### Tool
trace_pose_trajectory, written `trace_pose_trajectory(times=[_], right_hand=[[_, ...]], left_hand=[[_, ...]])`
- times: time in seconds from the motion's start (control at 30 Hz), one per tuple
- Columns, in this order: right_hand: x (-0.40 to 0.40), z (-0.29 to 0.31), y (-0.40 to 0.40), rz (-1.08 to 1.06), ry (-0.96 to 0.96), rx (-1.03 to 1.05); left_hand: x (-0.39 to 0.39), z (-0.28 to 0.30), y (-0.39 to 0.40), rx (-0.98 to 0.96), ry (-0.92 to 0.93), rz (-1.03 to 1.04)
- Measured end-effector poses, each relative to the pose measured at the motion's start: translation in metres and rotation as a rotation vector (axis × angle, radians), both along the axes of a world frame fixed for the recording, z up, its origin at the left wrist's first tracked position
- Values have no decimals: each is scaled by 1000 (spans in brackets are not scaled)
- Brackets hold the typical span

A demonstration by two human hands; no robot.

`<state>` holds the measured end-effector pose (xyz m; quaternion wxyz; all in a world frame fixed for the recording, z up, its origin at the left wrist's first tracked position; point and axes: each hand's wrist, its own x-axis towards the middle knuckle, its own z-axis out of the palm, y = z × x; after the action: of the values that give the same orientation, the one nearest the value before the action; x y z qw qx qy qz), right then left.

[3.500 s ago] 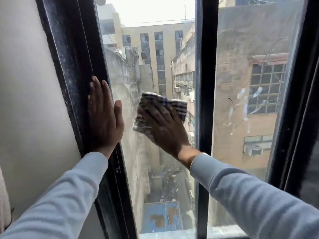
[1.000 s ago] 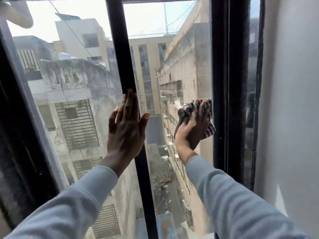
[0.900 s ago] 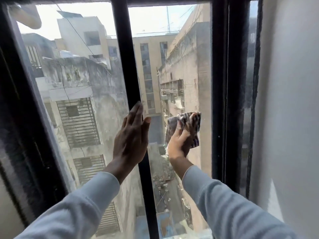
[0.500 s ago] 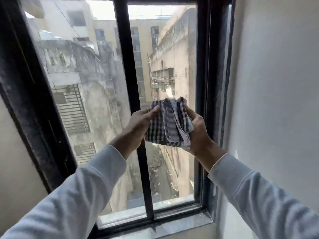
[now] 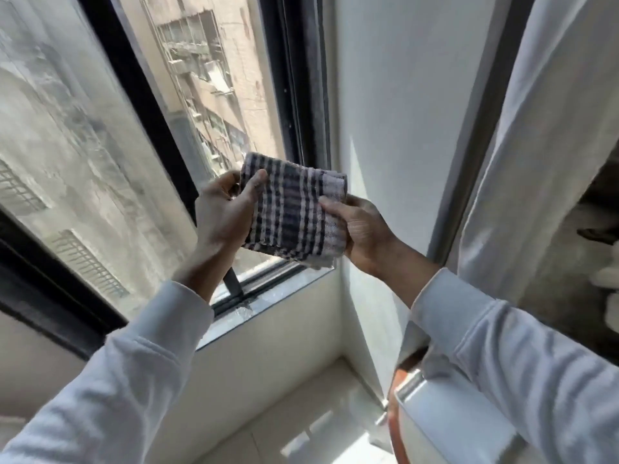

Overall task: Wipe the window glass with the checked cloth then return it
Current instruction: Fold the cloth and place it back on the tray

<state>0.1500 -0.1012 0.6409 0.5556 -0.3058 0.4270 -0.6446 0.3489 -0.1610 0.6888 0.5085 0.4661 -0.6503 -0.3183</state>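
Observation:
The checked cloth (image 5: 294,209), dark blue and white, is folded into a thick pad and held in the air in front of the window's lower right corner. My left hand (image 5: 224,212) grips its left edge, thumb on the front. My right hand (image 5: 360,229) pinches its right edge. The cloth is off the window glass (image 5: 83,155), which fills the left half of the view behind a black centre bar (image 5: 150,105). Both arms wear light long sleeves.
The black window frame (image 5: 301,95) meets a white side wall (image 5: 395,112) on the right. A pale curtain (image 5: 536,128) hangs further right. A white ledge (image 5: 301,413) lies below the sill, and a white object with an orange rim (image 5: 398,413) sits at bottom right.
My right hand took the cloth off the glass and my left hand left the centre bar to grip it. Both hands now hold it lower, and the view has tilted down and right.

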Motion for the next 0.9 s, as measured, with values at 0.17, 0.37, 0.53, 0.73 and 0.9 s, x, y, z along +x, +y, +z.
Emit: trace_pose_trajectory(times=[0.17,0.37,0.53,0.73,0.9], right_hand=[[-48,-90,65,-41,60,120],[-126,-243,134,-133,91,384],[-195,-367,195,-222,190,579],[-271,-519,230,-338,302,774],[-301,-624,225,-311,395,837]], left_hand=[[-42,-118,53,93,-39,-2],[-123,-278,123,347,-167,-35],[-200,-409,169,610,-197,-138],[-282,-554,197,716,-302,-234],[-322,-656,187,849,-418,-272]])
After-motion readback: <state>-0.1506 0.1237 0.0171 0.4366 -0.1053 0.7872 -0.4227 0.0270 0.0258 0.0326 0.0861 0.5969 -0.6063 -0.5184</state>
